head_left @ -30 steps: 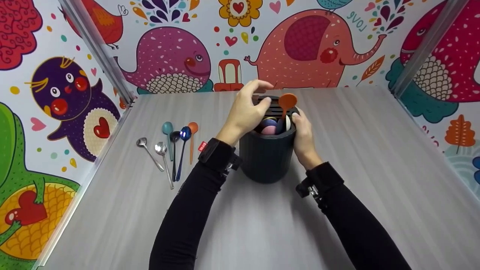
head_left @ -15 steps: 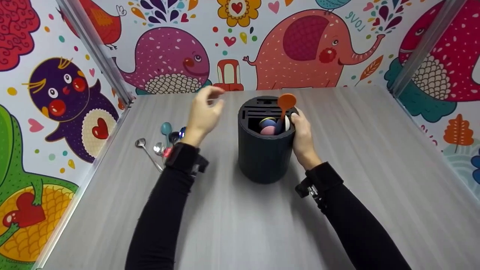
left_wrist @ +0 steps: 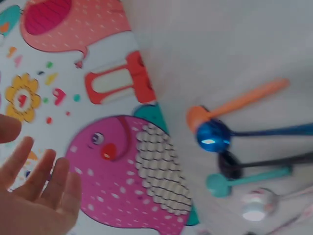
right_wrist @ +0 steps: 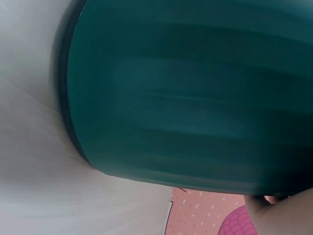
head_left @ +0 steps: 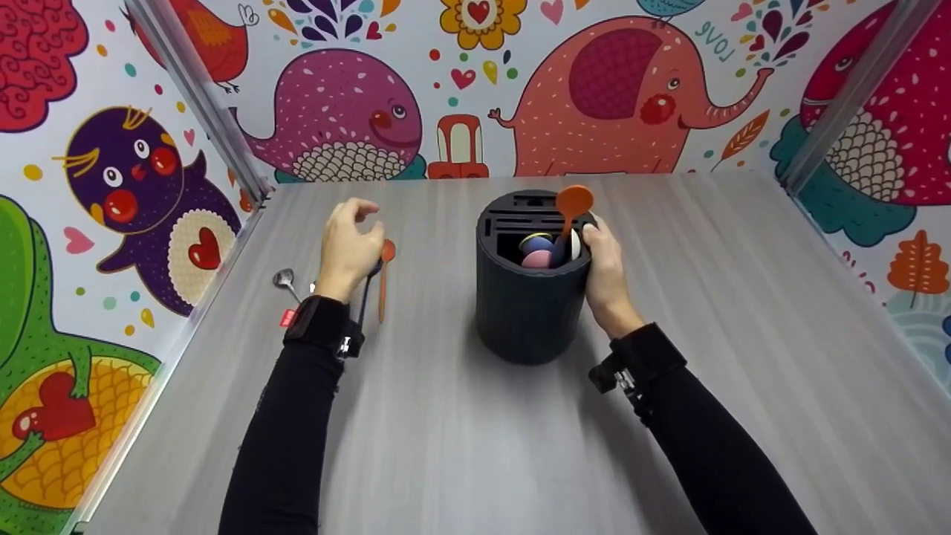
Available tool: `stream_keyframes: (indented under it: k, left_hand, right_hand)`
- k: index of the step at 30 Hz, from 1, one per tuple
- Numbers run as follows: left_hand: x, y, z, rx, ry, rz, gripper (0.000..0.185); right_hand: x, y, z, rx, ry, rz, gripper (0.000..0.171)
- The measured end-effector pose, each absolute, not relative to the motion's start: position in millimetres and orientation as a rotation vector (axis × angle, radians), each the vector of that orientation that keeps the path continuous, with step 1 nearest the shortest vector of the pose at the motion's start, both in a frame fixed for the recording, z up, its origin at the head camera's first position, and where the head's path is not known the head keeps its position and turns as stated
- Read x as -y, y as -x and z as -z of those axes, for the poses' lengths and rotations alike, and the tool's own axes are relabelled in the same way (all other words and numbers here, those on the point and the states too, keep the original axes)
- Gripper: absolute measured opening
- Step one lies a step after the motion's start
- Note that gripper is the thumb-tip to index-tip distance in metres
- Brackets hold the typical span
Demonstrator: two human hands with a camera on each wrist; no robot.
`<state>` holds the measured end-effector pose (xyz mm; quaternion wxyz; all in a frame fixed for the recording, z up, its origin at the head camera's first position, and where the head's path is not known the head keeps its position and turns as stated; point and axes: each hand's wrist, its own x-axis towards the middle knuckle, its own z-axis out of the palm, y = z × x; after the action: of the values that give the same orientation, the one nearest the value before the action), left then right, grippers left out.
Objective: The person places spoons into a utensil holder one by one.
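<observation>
A dark green utensil holder [head_left: 529, 312] stands upright on the table, with an orange spoon [head_left: 575, 199] rising from its slotted top and pink, blue and white utensil heads inside. My right hand [head_left: 609, 282] grips its right side, thumb at the rim; most of its fingers are hidden behind the wall. Over the loose spoons at the left hovers my left hand [head_left: 348, 253], fingers relaxed and holding nothing. In the left wrist view lie an orange spoon [left_wrist: 254, 98], a blue spoon [left_wrist: 213, 136], a black one [left_wrist: 230, 165], a teal one [left_wrist: 218, 185] and a silver one [left_wrist: 259, 204].
Left of the other spoons lies a small silver ladle [head_left: 283, 279], its handle partly hidden by my left wrist. The grey table [head_left: 461, 446] is bounded at the back and sides by walls printed with cartoon animals.
My left hand has moved left, away from the holder's top to above the loose spoons. The right hand has kept its grip on the holder, which stays in place.
</observation>
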<state>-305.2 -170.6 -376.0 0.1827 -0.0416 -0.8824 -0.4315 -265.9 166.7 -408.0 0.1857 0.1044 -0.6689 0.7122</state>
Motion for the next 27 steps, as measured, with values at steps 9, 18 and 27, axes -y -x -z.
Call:
stream_keyframes:
  k: [9,18,27]
  left_hand:
    - [198,300,406,2.750,-0.100,1.099,0.035]
    - [215,292,437,3.041,-0.192,0.770,0.013]
    - [213,295,454,3.129,-0.239,0.663,0.010]
  right_hand:
    - [-167,267,407,1.941,-0.282,-1.962,0.048]
    - [-168,265,406,1.947,-0.256,-1.961,0.049]
    - [-167,264,405,1.969,-0.256,-1.941,0.046]
